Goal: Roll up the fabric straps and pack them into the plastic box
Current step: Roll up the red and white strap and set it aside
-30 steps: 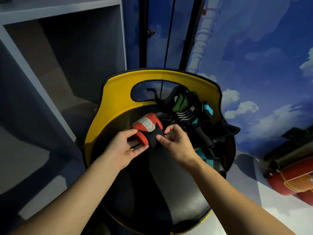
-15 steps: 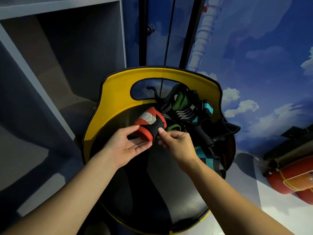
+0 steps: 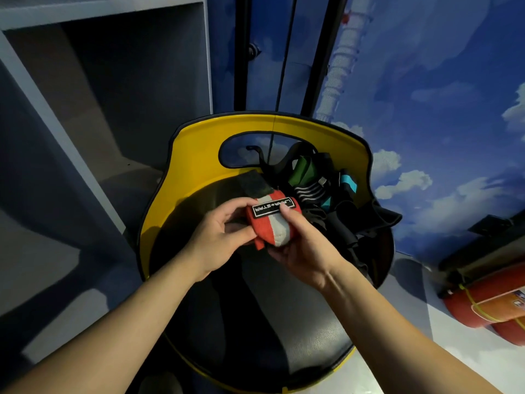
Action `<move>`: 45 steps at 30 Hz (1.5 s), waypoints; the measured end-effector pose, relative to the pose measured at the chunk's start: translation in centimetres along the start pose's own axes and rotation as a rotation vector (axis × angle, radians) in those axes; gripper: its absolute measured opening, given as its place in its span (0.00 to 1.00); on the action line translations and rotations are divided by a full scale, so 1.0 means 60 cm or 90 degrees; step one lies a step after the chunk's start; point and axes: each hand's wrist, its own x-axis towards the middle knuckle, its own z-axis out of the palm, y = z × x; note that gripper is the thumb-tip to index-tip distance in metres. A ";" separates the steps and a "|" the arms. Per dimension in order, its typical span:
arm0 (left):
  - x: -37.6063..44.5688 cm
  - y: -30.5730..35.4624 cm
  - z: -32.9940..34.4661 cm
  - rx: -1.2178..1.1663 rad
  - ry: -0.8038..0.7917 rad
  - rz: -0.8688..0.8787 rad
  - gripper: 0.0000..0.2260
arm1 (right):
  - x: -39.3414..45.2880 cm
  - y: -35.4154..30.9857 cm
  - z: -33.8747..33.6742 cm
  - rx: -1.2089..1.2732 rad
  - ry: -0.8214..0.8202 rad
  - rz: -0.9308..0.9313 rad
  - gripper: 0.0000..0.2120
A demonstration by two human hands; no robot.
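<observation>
Roll: red-white strap roll [image 3: 271, 224] between both hands, above the seat [image 3: 284, 322]
Left hand [image 3: 218, 237]: pinching the roll's left end
Right hand [image 3: 301, 245]: cupping it, thumb on label
Risk: black tail [image 3: 254, 183] loose beyond the fingers; slack grip lets the roll unwind
Box: not in view

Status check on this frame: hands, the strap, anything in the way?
Both hands on the red-and-white strap: left hand pinching, right hand cupping. Strap rolled, black end tab loose. Unrolled straps piled behind. Plastic box not in view.

Strap pile [image 3: 326, 200] on chair seat [image 3: 255, 322], right.
</observation>
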 end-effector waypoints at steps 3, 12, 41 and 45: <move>-0.005 0.001 -0.003 0.037 -0.010 0.010 0.22 | 0.003 0.005 -0.002 0.043 -0.018 -0.045 0.27; -0.005 0.007 -0.006 -0.175 -0.006 -0.141 0.33 | 0.006 0.015 0.003 0.080 -0.015 -0.115 0.23; -0.008 -0.050 -0.002 -0.016 -0.103 -0.256 0.25 | 0.030 -0.048 -0.021 -0.378 0.121 -0.267 0.16; -0.006 -0.055 -0.003 -0.008 -0.094 -0.253 0.24 | 0.013 -0.052 -0.010 -0.439 0.126 -0.364 0.08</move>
